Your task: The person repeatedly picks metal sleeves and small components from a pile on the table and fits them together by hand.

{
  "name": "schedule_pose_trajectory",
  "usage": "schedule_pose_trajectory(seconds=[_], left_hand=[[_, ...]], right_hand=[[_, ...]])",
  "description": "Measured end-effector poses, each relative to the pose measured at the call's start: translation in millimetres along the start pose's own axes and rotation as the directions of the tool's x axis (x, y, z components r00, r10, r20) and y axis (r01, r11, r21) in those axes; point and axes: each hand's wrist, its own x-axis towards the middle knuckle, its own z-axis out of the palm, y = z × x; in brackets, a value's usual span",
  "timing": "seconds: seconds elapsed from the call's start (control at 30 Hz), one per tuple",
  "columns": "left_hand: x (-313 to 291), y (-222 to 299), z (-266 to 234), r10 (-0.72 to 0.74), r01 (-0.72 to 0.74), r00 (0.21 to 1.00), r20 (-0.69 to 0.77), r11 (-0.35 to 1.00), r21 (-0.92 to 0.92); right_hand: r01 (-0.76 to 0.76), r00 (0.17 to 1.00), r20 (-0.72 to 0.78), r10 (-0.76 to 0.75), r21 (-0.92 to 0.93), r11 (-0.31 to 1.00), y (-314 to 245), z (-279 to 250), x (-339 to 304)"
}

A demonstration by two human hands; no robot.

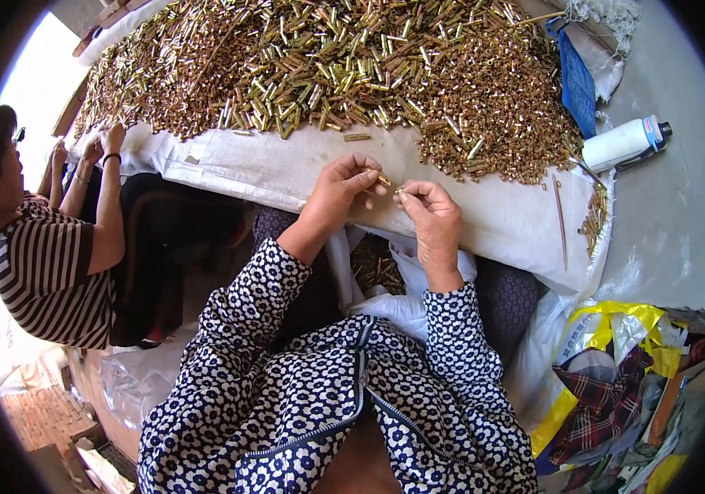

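Note:
Over the near edge of the cloth-covered table (pixel 286 156), my two hands are close together but apart. My left hand (pixel 342 191) pinches a small brass-coloured metal cylinder (pixel 383 178) between thumb and fingers. Its tip points toward my right hand (pixel 432 216), which is closed in a pinch on a tiny brass-coloured metal piece (pixel 399 190), mostly covered by the fingertips. Just beyond lies a big heap of brass-coloured metal parts (pixel 328 66), longer cylinders mixed with short ring-like ones. One loose cylinder (pixel 357 137) rests on the cloth in front of the heap.
Below my hands, a white bag (pixel 410 272) holds more metal cylinders. A thin stick (pixel 560 222) and a white bottle (pixel 625 144) lie to the right, near a blue dustpan-like piece (pixel 576 82). Another person (pixel 56 239) works at the left. Bags and cloth (pixel 607 387) pile up lower right.

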Motion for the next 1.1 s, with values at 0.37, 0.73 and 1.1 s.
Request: schedule_pose_trajectory(seconds=[0.37, 0.73, 1.1], left_hand=[[-12.6, -1.2, 10.9, -0.024, 0.026, 1.0, 0.016, 0.986, -0.166], [-17.3, -10.7, 13.2, 0.055, -0.044, 0.997, 0.059, 0.984, -0.173], [-20.3, -15.1, 25.7, 0.18, -0.176, 0.984, 0.015, 0.974, -0.141]], right_hand=[[-0.012, 1.0, -0.024, 0.019, 0.263, 0.965, 3.3, -1.0, -6.7], [0.137, 0.984, -0.143, -0.108, 0.213, 0.967, 9.3, 7.5, -13.7], [0.213, 0.969, -0.171, -0.176, 0.227, 0.95, 13.0, 7.3, -18.3]])
